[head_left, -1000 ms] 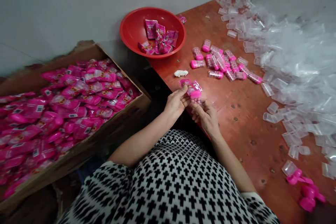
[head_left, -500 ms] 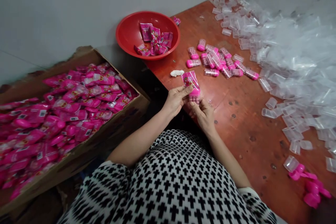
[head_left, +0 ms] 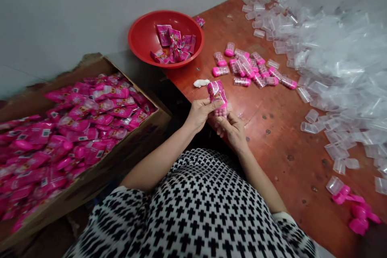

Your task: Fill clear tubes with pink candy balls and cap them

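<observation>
Over the table's near edge, my left hand [head_left: 200, 113] pinches a pink printed packet [head_left: 215, 88] between thumb and fingers. Directly below it is a clear tube of pink candy balls [head_left: 221, 111], gripped at its lower end by my right hand [head_left: 234, 129]. The tube's upper part is in or behind the packet; I cannot tell how deep. A small crumpled white piece [head_left: 201, 83] lies just beyond the packet. Farther back on the table are several filled candy tubes with pink caps [head_left: 242, 82], lying in a loose group.
A red bowl [head_left: 137, 50] with several pink packets stands at the table's far left corner. A cardboard box [head_left: 133, 139] full of pink filled packets is at left. Clear tubes without caps [head_left: 329, 84] are heaped at right on the red-brown table [head_left: 272, 161]. Pink caps [head_left: 359, 213] lie near right.
The packet is more crumpled and sits lower around the tube, with less of the pink cap plainly showing. Both hands stay close together. The whole view has shifted slightly.
</observation>
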`<state>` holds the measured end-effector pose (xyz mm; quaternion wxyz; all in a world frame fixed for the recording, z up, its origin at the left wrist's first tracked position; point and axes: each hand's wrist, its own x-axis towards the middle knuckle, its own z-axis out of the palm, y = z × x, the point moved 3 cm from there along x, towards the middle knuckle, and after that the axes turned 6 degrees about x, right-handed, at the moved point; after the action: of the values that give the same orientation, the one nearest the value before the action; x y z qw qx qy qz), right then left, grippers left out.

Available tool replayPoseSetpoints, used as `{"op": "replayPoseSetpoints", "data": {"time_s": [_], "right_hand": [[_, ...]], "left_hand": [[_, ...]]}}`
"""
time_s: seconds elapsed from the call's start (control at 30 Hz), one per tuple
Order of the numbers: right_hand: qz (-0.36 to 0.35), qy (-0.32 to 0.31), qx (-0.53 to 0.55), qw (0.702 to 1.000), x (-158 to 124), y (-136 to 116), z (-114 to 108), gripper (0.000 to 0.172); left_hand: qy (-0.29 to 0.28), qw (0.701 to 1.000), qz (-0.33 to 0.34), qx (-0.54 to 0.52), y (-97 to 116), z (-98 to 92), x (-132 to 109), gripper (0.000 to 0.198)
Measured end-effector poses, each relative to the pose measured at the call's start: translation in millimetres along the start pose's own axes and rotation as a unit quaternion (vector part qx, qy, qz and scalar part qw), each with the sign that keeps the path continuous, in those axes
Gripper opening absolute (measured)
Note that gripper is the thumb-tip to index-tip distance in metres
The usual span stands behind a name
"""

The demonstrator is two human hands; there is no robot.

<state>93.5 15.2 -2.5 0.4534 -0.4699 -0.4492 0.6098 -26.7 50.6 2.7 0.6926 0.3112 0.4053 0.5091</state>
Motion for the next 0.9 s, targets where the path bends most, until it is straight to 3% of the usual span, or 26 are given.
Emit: {"op": "replayPoseSetpoints", "data": {"time_s": [0.13,0.33,0.53,0.73,0.9], "right_hand": [[0.044,-0.036,0.061,0.997,1,1,0,0.025],[-0.028,0.039,-0.042,0.998,-2,-6,-2,0.02],[0.052,0.009,0.084,0.995,1,1,-3,0.026],[-0.041,0.077,-0.08,0.993,-4,-1,-5,0.022],[0.039,0.021,0.103,0.994,-1,10,-5,0.025]], "left_hand": [[-0.039,0.999,-0.014,0.015,4,0.2,0,0.031],[-0.033,0.999,-0.007,0.034,4,0.9,1,0.026],[-0.017,0.999,-0.034,-0.016,0,6.4,-4,0.031],[0.009,1.0,-0.021,-0.019,-7,8.3,-3,0.031],[0.03,0.999,-0.009,0.013,-10,9.7,-7,0.032]]}}
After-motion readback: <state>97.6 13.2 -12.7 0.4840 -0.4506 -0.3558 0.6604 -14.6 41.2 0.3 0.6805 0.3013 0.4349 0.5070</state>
